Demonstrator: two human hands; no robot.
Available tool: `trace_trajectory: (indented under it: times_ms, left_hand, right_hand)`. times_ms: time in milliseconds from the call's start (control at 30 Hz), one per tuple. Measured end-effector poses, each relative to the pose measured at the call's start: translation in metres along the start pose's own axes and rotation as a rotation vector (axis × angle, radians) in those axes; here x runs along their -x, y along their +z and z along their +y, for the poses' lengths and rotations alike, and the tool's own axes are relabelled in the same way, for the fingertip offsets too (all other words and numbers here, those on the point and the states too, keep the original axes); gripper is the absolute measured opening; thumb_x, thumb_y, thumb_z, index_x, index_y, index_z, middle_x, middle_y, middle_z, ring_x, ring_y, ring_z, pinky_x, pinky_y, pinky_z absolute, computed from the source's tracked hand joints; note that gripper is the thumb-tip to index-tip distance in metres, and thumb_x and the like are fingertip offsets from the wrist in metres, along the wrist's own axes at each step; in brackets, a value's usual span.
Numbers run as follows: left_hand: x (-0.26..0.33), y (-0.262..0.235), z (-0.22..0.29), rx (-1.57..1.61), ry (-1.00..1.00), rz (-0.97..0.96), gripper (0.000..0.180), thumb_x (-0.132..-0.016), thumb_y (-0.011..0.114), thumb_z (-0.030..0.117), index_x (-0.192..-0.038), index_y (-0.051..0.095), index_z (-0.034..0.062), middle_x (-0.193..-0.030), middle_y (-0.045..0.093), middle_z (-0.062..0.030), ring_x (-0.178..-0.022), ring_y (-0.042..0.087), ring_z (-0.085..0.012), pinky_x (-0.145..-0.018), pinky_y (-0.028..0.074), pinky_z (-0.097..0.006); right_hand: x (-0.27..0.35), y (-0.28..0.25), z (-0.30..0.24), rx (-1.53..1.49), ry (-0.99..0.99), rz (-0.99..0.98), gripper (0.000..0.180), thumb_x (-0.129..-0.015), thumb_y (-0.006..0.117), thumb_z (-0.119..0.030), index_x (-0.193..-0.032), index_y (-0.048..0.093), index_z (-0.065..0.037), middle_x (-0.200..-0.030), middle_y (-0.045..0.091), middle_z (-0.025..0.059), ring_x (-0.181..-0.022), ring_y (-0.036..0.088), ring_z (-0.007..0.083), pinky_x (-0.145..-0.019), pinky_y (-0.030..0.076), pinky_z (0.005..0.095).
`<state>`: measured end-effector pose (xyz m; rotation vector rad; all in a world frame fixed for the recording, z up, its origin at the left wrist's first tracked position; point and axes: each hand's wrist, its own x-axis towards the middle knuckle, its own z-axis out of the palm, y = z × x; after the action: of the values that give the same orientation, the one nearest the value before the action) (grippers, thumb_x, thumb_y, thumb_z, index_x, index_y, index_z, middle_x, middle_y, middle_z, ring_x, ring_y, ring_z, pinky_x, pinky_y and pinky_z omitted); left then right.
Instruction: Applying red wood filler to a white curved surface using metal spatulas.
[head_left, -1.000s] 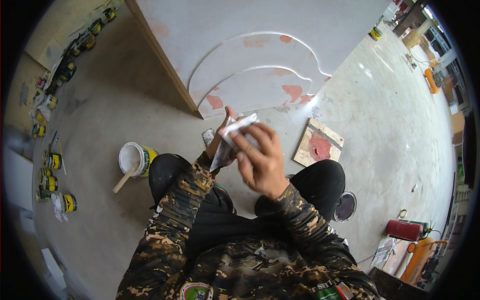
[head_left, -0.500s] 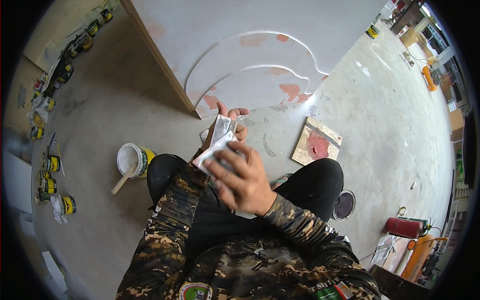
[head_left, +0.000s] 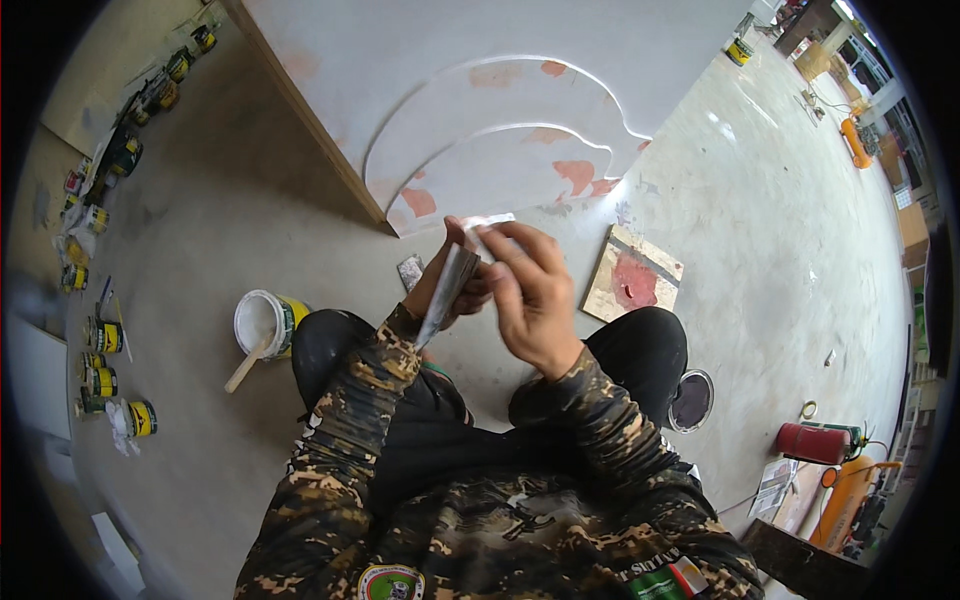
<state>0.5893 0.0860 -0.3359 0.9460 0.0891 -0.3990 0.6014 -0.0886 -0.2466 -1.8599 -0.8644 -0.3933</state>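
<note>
Above my knees, my left hand (head_left: 470,298) grips a flat grey metal scraper (head_left: 447,290), tilted so that it shows nearly edge-on. My right hand (head_left: 535,290) is just to the right of it and pinches a thin flat scraper (head_left: 490,219) smeared white, partly hidden by the fingers and blurred. The two hands are close together, and whether the scrapers touch I cannot tell. Beyond them stands a large whitish panel (head_left: 500,105) with raised curved lines and reddish filler patches.
A wooden board (head_left: 645,250) with red paste lies ahead right. To the left is an open bucket (head_left: 258,318) with a wooden-handled tool. A small flat plate (head_left: 411,271) lies under the panel's corner. A round dark-filled tin (head_left: 690,402) sits by my right knee. Several cans line the left wall.
My right hand has swept up and away from over my left wrist, carrying its white-smeared scraper to the far side of my left hand. The left hand's scraper has turned more edge-on.
</note>
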Motion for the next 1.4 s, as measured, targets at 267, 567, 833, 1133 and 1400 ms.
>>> trace_trajectory:
  times_ms: [267, 567, 833, 1133, 1400]
  left_hand:
    - [-0.003, -0.025, -0.019, -0.731, 0.462, -0.007, 0.056, -0.097, 0.064, 0.014, -0.146, 0.039, 0.0053, -0.140, 0.052, -0.0108, -0.126, 0.055, -0.0226, -0.112, 0.043, -0.038]
    - [0.010, 0.017, 0.029, 0.181, 0.152, 0.045, 0.058, -0.105, 0.040, 0.050, -0.139, 0.052, 0.0047, -0.128, 0.063, -0.0065, -0.114, 0.063, -0.0187, -0.094, 0.053, -0.036]
    - [0.012, 0.022, 0.030, -0.432, 0.518, -0.041, 0.091, -0.080, 0.084, 0.050, -0.143, 0.041, 0.0006, -0.133, 0.053, -0.0089, -0.120, 0.053, -0.0190, -0.101, 0.045, -0.036]
    - [0.006, 0.024, 0.011, -0.373, 0.570, 0.119, 0.041, -0.108, 0.049, 0.034, -0.131, 0.052, 0.0006, -0.114, 0.062, -0.0080, -0.111, 0.060, -0.0188, -0.101, 0.046, -0.034]
    - [0.006, 0.058, 0.004, 0.021, 0.686, 0.212, 0.032, -0.110, 0.047, 0.029, -0.124, 0.057, 0.0028, -0.113, 0.059, -0.0018, -0.104, 0.055, -0.0094, -0.091, 0.045, -0.026]
  right_hand:
    - [0.015, -0.003, -0.002, 0.027, -0.182, -0.166, 0.043, -0.086, 0.069, -0.012, -0.129, 0.067, -0.010, -0.125, 0.058, 0.0166, -0.120, 0.053, 0.0388, -0.096, 0.047, 0.0481]
    - [0.016, 0.008, 0.017, 0.136, 0.019, -0.057, 0.050, -0.085, 0.075, -0.018, -0.133, 0.063, -0.010, -0.125, 0.056, 0.0188, -0.115, 0.053, 0.0401, -0.097, 0.047, 0.0488]
    - [0.015, 0.003, 0.016, -0.001, 0.093, -0.081, 0.045, -0.092, 0.069, -0.015, -0.136, 0.060, -0.008, -0.130, 0.057, 0.0173, -0.115, 0.054, 0.0382, -0.097, 0.047, 0.0457]
    - [0.021, 0.007, 0.017, -0.007, 0.076, -0.101, 0.059, -0.081, 0.064, 0.002, -0.138, 0.057, -0.007, -0.132, 0.056, 0.0166, -0.118, 0.053, 0.0383, -0.101, 0.047, 0.0462]
    - [0.024, 0.015, 0.019, 0.195, -0.041, -0.082, 0.070, -0.066, 0.063, 0.010, -0.135, 0.054, 0.002, -0.133, 0.054, 0.0210, -0.124, 0.049, 0.0439, -0.105, 0.044, 0.0497]
